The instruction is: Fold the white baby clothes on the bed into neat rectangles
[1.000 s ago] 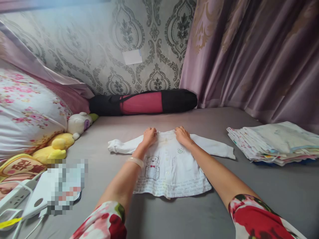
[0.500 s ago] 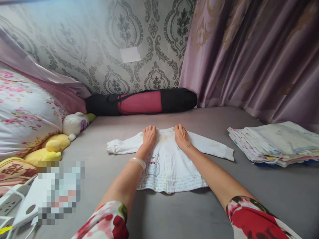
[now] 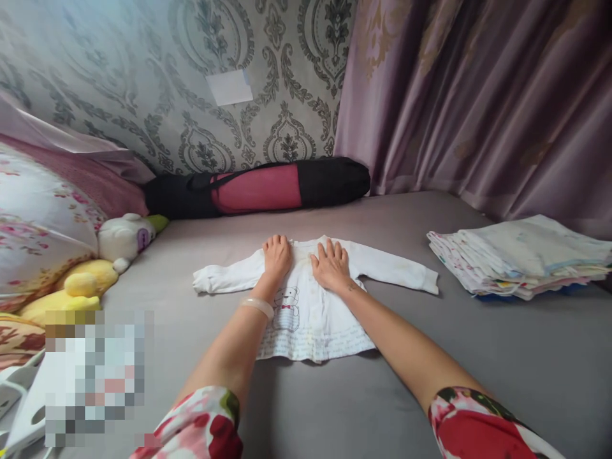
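Note:
A small white long-sleeved shirt (image 3: 315,341) lies spread out face up, its sleeves stretched to either side. It has a buttoned front, a bear drawing on one side and printed lines near the hem. My left hand (image 3: 278,258) is at the left shoulder beside the collar, fingers bent close together over the cloth. On the right of the collar, my right hand (image 3: 331,264) lies on the shirt with its fingers apart and thumb out. My forearms cover parts of the shirt's sides.
The shirt lies on a grey bed sheet (image 3: 296,408). A stack of folded clothes (image 3: 521,255) is at the right. A long black and red bag (image 3: 255,188) lies along the wall. Plush toys (image 3: 119,239), a floral pillow (image 3: 43,223) and a white device (image 3: 52,382) are at the left.
My right hand has shifted inward from the right shoulder toward the collar and spread its fingers. My left hand stays at the left shoulder. The whole view has shifted slightly.

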Demonstrator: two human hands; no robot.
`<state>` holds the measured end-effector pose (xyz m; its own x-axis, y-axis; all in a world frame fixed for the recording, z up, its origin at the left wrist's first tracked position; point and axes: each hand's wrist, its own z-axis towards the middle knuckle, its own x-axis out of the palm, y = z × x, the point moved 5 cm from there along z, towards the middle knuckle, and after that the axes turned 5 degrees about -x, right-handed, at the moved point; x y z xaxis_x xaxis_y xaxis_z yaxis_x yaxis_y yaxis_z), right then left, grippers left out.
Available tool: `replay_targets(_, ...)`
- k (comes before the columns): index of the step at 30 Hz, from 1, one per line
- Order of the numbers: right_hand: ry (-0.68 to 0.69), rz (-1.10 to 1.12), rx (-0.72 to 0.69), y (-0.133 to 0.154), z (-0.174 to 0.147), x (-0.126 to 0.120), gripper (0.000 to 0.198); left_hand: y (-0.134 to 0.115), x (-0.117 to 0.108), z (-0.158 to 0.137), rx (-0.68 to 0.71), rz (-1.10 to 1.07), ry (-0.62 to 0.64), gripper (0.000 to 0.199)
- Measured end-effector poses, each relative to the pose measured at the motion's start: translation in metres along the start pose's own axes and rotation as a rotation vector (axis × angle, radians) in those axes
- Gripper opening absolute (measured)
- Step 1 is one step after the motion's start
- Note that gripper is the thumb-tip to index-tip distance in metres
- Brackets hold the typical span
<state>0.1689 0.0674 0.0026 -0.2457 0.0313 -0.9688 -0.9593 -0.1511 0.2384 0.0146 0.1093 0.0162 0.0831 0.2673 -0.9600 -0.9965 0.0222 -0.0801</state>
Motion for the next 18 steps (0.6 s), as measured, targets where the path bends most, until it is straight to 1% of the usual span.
replay_targets(3, 0.011, 0.023, 0.009, 0.0, 0.002, -0.001, 0.063, -0.004, -0.006, -0.007, 0.02, 0.005, -0.016, 0.031)
replay_targets(6, 0.107, 0.109, 0.01, -0.005, 0.006, -0.007, 0.064, -0.001, -0.011, -0.02, 0.03, -0.019, 0.051, 0.032)
replay_targets(8, 0.159, 0.19, -0.002, -0.013, 0.006, -0.017, 0.063, 0.006, -0.017, -0.03, 0.047, -0.044, 0.08, 0.034)
replay_targets(9, 0.156, 0.217, -0.014, -0.02, 0.004, -0.024, 0.063, 0.013, -0.021, -0.035, 0.054, -0.055, 0.084, 0.035)
replay_targets(10, 0.12, 0.22, -0.021, -0.028, 0.002, -0.032, 0.063, 0.02, -0.025, -0.039, 0.056, -0.065, 0.085, 0.036)
replay_targets(12, 0.054, 0.18, -0.023, -0.049, -0.006, -0.044, 0.062, 0.036, -0.032, -0.046, 0.043, -0.082, 0.091, 0.039)
replay_targets(13, 0.043, 0.149, -0.013, -0.06, -0.011, -0.047, 0.062, 0.043, -0.033, -0.049, 0.034, -0.089, 0.107, 0.041)
replay_targets(15, 0.046, 0.087, 0.005, -0.079, -0.022, -0.047, 0.062, 0.052, -0.03, -0.053, 0.027, -0.103, 0.17, 0.046)
replay_targets(18, 0.089, 0.033, 0.001, -0.096, -0.035, -0.037, 0.061, 0.053, -0.019, -0.058, 0.024, -0.107, 0.275, 0.052)
